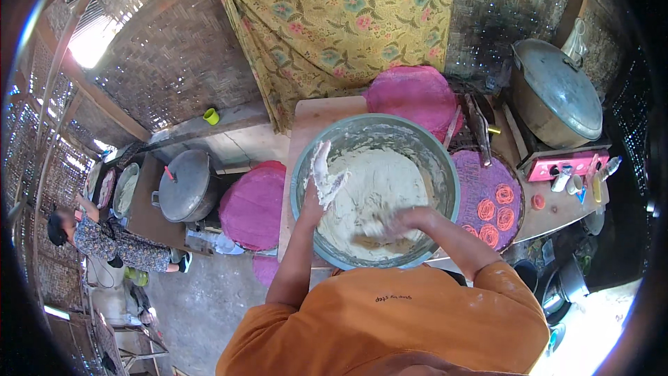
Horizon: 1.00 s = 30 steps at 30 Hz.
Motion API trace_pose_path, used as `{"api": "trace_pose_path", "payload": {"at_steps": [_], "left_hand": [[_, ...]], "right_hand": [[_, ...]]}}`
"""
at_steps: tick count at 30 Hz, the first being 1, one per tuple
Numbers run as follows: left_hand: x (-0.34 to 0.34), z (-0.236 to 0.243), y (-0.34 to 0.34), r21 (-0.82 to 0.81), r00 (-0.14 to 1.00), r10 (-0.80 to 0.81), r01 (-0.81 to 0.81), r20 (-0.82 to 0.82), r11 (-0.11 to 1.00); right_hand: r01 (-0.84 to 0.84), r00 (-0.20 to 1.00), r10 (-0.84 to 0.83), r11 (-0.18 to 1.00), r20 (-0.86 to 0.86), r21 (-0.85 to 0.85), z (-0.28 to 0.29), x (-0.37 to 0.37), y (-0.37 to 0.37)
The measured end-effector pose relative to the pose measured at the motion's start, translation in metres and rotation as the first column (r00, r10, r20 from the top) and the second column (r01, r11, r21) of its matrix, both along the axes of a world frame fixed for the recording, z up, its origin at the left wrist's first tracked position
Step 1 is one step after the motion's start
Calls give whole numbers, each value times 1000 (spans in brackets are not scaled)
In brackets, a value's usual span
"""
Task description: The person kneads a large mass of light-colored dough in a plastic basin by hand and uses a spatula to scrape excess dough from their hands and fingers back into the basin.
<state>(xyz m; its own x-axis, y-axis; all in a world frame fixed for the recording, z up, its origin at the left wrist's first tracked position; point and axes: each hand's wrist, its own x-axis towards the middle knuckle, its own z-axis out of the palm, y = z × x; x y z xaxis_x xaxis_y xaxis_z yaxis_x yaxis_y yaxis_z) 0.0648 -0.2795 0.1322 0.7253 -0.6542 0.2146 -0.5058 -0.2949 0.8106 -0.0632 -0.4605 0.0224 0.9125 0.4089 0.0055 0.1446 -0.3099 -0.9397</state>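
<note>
Mixing basin on a wooden counter (320, 110). The grey-blue basin (442, 160) stands at the near edge, holding pale dough (379, 174). The left hand (325, 179), coated white, is raised above the dough at the left, fingers extended, gripping nothing visible. The right hand (398, 225) is at the dough's near right, blurred; its closure cannot be told. Right: a purple tray (476, 179) bearing orange coils (504, 219); farther right, a lidded pot (560, 94) on a stove (543, 167). Far: a flowered yellow cloth (341, 14) against woven walls (501, 24). Left: grey floor (216, 299) and another person (115, 240).
</note>
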Motion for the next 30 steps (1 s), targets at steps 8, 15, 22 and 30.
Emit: {"api": "trace_pose_path", "payload": {"at_steps": [8, 15, 22, 30], "left_hand": [[-28, -1, -6, 120, 1000, 6, -10, 28, 993], [-48, 5, -53, 132, 942, 98, -147, 320, 980], [-9, -21, -31, 101, 845, 240, -325, 478, 940], [-41, 1, -18, 213, 956, 46, -112, 291, 971]], "right_hand": [[437, 882, 6, 360, -470, 824, 62, -11, -55], [518, 842, 268, -163, -468, 839, 97, -19, -21], [467, 871, 234, -125, -431, 875, 76, -26, -22], [413, 909, 84, -46, -408, 910, 88, -3, -44]]}}
